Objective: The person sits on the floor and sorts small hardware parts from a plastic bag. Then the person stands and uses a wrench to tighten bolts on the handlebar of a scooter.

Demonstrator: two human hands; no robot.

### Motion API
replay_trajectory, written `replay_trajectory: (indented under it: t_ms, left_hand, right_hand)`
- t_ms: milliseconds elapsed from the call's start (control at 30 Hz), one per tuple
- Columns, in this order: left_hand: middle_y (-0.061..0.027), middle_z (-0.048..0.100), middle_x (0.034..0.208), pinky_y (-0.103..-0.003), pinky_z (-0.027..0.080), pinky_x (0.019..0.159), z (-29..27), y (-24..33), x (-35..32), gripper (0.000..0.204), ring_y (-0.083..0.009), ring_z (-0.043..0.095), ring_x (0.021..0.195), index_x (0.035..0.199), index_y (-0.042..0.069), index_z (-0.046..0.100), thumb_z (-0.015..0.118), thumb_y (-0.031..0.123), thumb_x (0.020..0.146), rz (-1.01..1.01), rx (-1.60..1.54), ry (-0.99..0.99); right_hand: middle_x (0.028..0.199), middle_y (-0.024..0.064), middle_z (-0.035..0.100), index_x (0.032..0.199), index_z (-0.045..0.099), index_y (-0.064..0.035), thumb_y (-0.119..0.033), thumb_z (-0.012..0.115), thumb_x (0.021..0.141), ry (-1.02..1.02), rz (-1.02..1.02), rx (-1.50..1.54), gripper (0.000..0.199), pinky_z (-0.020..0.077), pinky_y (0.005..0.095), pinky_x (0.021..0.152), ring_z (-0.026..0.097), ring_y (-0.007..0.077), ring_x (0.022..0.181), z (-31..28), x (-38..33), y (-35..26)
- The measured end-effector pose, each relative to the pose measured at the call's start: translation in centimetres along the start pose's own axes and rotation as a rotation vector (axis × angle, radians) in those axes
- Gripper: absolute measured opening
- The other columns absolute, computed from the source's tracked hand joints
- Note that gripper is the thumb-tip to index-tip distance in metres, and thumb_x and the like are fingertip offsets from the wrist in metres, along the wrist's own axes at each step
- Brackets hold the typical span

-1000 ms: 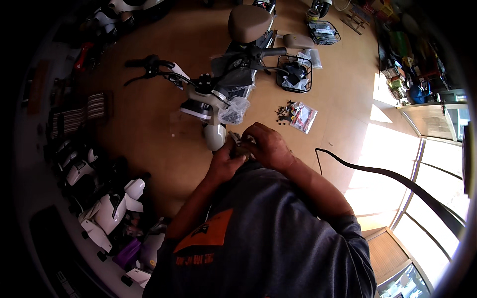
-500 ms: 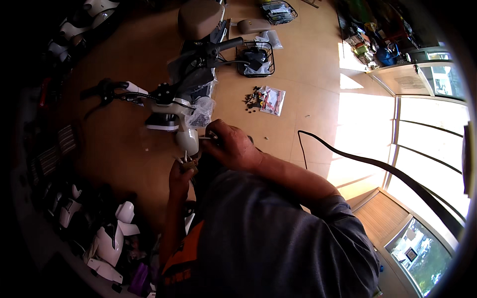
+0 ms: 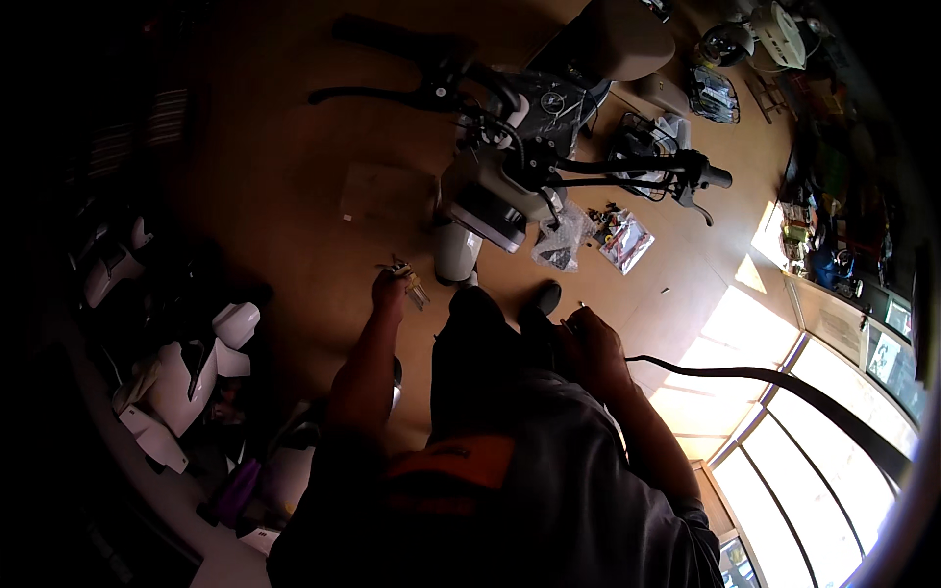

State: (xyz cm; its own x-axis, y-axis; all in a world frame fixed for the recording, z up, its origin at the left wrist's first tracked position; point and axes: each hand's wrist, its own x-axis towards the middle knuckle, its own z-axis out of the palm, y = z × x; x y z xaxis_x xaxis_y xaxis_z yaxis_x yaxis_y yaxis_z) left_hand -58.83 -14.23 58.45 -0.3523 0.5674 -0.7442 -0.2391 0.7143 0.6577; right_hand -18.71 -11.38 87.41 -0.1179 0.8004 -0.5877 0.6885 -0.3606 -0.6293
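My left hand (image 3: 388,288) is closed round a small bunch of brass-coloured and silvery metal pieces (image 3: 416,290), whose thin ends stick out past the fingers; I cannot tell their exact kind. It is held left of the pale front fender (image 3: 457,253) of a light-coloured bike, apart from it. My right hand (image 3: 596,345) is curled by my right thigh, with a small bright metal tip (image 3: 582,306) showing at the fingers; the rest is hidden. Ahead stand the bike's headlight (image 3: 488,218), its left handlebar grip (image 3: 377,37) and right brake lever (image 3: 698,210).
Past my shoes, bubble wrap (image 3: 559,243) hangs beside the bike, and a bag of parts (image 3: 627,243) lies on the floor (image 3: 294,196). Wire baskets (image 3: 714,96) are farther back. White body panels (image 3: 181,392) stand at left. A dark strap (image 3: 745,372) crosses at right.
My hands have drawn apart and away from the fender, the left to the left and the right back toward my thigh. The view has turned, and the handlebar appears larger and swung round.
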Motion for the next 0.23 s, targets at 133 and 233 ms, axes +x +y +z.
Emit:
replay_trajectory:
  t_ms: [133, 233]
  left_hand:
    - [-0.0181, 0.072, 0.100, -0.039, 0.055, 0.085, -4.7, -4.0, 12.3, 0.030, -0.0298, 0.071, 0.094, 0.106, 0.004, 0.073, 0.069, 0.019, 0.080, -0.002, 0.262, 0.069]
    - [-0.0213, 0.075, 0.100, -0.040, 0.057, 0.086, -8.3, -5.8, 22.8, 0.032, -0.0320, 0.073, 0.100, 0.104, 0.007, 0.077, 0.071, 0.024, 0.078, 0.060, 0.634, 0.026]
  right_hand:
    - [0.098, 0.0248, 0.068, 0.102, 0.059, -0.0022, -0.024, 0.066, 0.097, -0.091, 0.025, -0.017, 0.023, 0.0520, 0.0517, 0.076, 0.066, 0.0471, 0.093, 4.3, 2.3, -3.7]
    - [0.100, 0.0254, 0.068, 0.110, 0.059, -0.0040, -0.022, 0.068, 0.096, -0.117, 0.098, 0.003, 0.024, 0.0515, 0.0540, 0.078, 0.065, 0.0481, 0.095, 8.3, 3.8, -5.7]
